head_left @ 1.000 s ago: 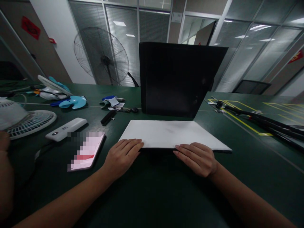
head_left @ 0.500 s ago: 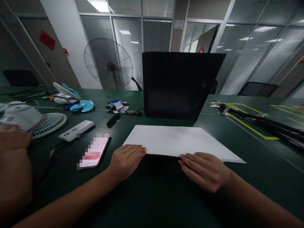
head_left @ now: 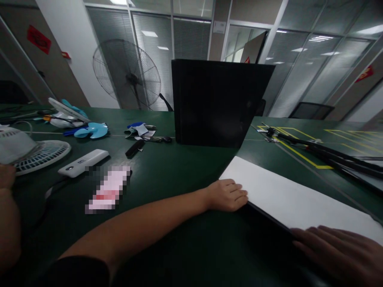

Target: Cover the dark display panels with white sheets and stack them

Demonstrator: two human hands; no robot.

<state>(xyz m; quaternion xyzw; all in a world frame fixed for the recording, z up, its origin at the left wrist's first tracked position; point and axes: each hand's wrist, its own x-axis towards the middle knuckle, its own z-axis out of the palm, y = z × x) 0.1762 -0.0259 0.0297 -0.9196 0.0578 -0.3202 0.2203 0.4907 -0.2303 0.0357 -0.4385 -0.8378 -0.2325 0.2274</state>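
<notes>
A flat white sheet or thin panel [head_left: 293, 195] with a dark near edge lies slanted over the right side of the green table. My left hand [head_left: 227, 195] is closed on its near left corner, fingers on top and thumb hidden. Farther right, my right hand [head_left: 341, 247] grips the same near edge; it is somewhat blurred and partly cut off by the frame. A large black upright box [head_left: 218, 103] stands behind the panel, and its near face is plain.
On the left are a phone [head_left: 110, 187] with a blurred-out screen, a white power bank [head_left: 83, 162] with a cable, white fan parts [head_left: 44, 155] and blue fan blades [head_left: 92, 130]. Another person's arm [head_left: 8, 227] reaches in there. Black rods [head_left: 323, 149] lie at right.
Both hands have moved right with the white panel, which has turned so its right end comes nearer me. The view has shifted slightly right. The other person's arm sits farther left in the frame.
</notes>
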